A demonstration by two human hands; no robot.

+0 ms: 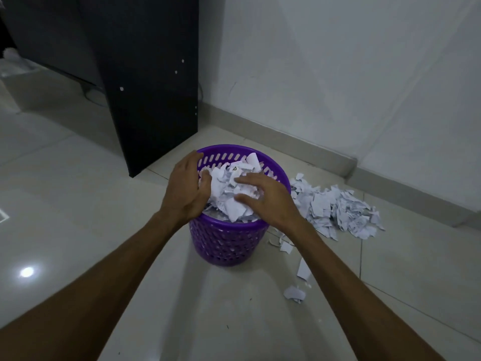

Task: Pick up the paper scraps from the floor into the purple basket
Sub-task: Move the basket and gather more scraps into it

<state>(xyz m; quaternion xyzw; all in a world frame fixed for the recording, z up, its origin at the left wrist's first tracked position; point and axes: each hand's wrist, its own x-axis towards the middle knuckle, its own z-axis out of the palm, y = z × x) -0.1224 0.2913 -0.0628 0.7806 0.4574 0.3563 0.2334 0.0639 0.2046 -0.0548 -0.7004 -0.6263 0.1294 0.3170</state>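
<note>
From the head view, the left hand (186, 186) and the right hand (268, 198) are cupping a bundle of paper scraps (231, 188) between them over the purple basket (226, 241); a pile of scraps (335, 207) is lying on the tiled floor (104, 204) just right of the basket, beside a black cabinet (151, 87).

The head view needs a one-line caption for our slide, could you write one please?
Both hands, left hand and right hand, hold paper scraps over the purple basket; a pile lies beside it.
</note>
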